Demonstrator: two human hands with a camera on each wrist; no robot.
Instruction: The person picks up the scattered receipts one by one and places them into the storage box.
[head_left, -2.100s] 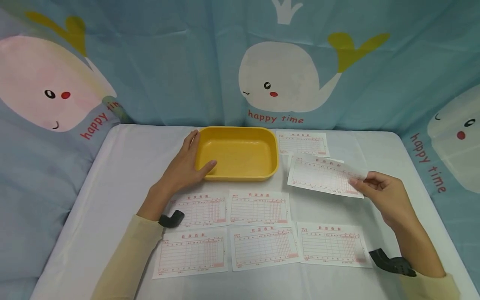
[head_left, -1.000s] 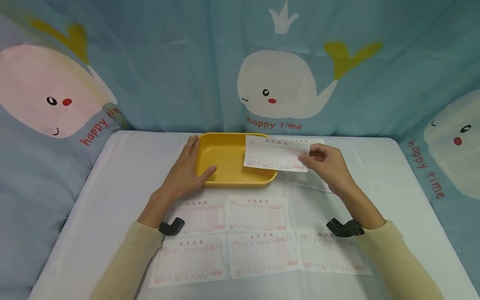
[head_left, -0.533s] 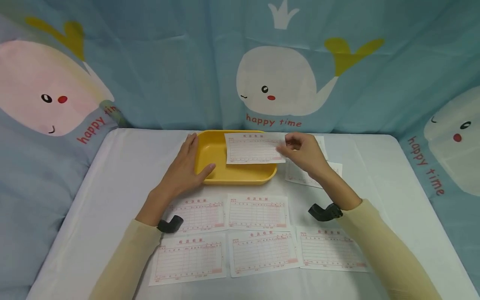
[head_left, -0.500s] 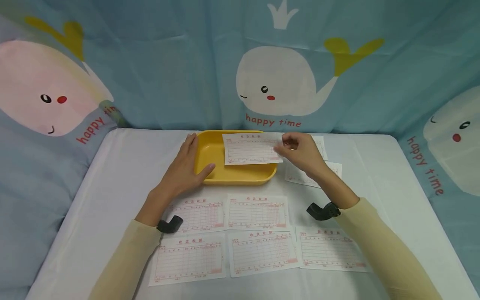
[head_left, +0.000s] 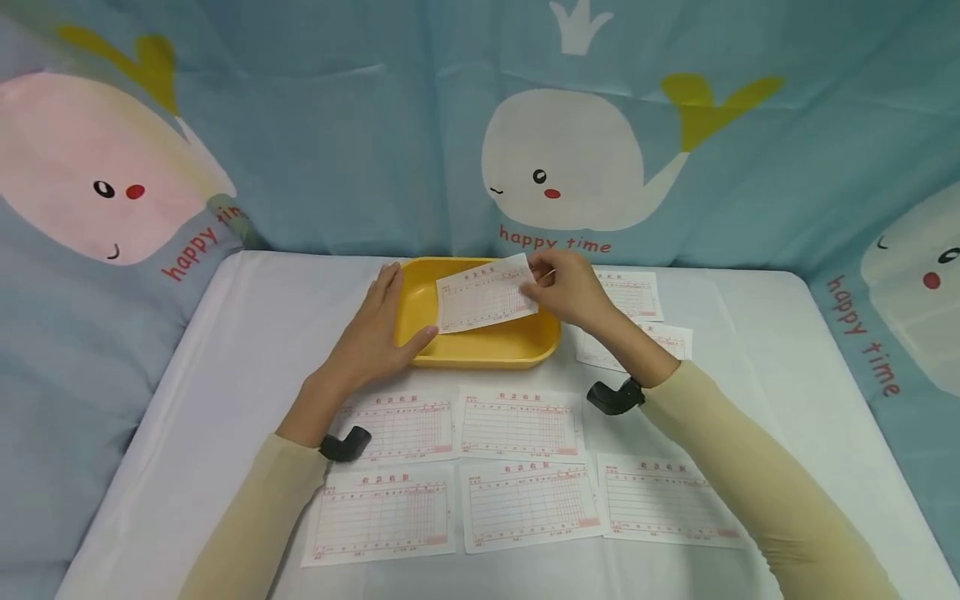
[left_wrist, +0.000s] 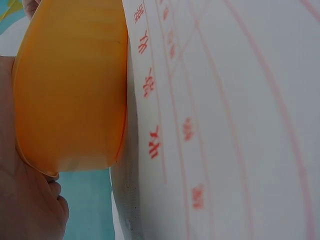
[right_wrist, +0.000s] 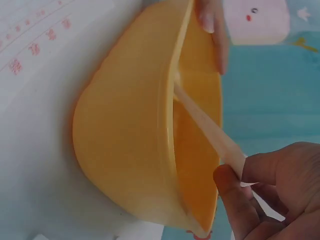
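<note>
My right hand (head_left: 572, 287) pinches the right end of a white receipt slip (head_left: 483, 296) with red print, held tilted over the yellow plastic tray (head_left: 480, 362). In the right wrist view the slip (right_wrist: 210, 127) appears almost edge-on, its far end down inside the tray (right_wrist: 125, 125), thumb and fingers at its near end. My left hand (head_left: 363, 337) holds the tray's left end, fingers along the left rim and thumb over the front rim. The left wrist view shows that hand (left_wrist: 30, 202) against the tray's rim.
Two more receipt slips (head_left: 633, 292) lie right of the tray, partly behind my right forearm. Several others (head_left: 525, 425) are laid in two rows in front of it on the white tablecloth (head_left: 202, 408). A blue whale-print curtain (head_left: 360, 150) hangs behind the table.
My right hand lifted a receipt slip from the right side and carried it left over the tray, where it now tilts inward. My left hand stays at the tray's left end.
</note>
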